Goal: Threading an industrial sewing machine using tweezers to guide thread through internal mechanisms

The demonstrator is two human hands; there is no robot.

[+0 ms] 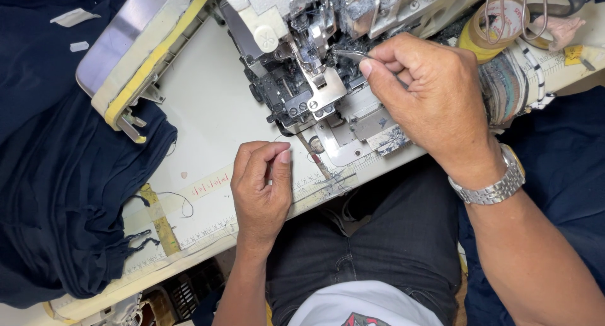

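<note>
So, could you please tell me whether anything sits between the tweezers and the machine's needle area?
Nothing visible does: the right hand holds the tweezers with their tips already at the presser foot, no fabric between.

A cream-white table carries a lint-covered sewing machine. Dark navy fabric drapes over its left edge, a loose thread lies near the front, and measuring strips run along it.

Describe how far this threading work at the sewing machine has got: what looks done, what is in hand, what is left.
Done: nothing can be confirmed. In hand: the right hand holds tweezers at the machine's needle area; the left hand pinches a thin thread. Left: dark fabric lies aside, not under the foot.
</note>
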